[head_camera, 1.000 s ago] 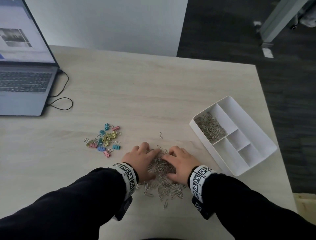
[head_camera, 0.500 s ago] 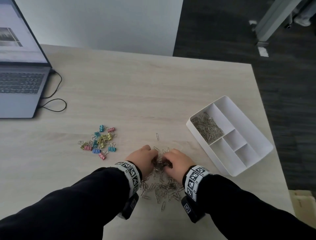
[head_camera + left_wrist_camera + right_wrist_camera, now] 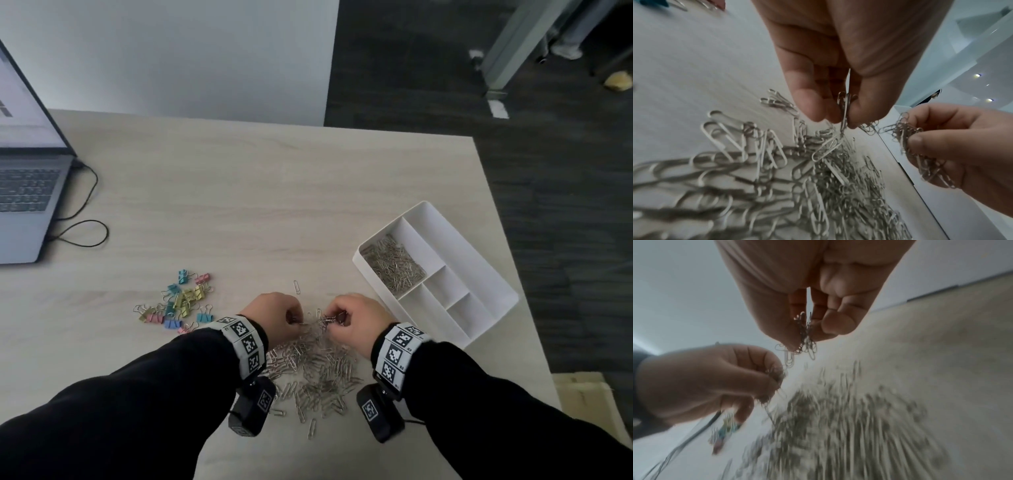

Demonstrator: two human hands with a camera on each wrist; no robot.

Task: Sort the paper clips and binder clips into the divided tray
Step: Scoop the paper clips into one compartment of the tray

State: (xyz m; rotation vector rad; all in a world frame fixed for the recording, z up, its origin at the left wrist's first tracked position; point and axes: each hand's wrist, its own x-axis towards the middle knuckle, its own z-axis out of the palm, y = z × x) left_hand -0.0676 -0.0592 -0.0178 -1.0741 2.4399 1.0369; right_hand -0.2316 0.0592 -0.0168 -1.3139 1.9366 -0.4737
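With the left hand [image 3: 279,313] and right hand [image 3: 356,317] each pinching a clump from the paper clips [image 3: 315,370], carry both low toward the tray [image 3: 493,274] at three o'clock, squeezing firmly so dangling clips don't shed; binder clips [image 3: 178,301] wait at nine.

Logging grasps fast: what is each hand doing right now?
Left hand: closed, pinching a few paper clips.
Right hand: closed, pinching a tangled bunch of paper clips.
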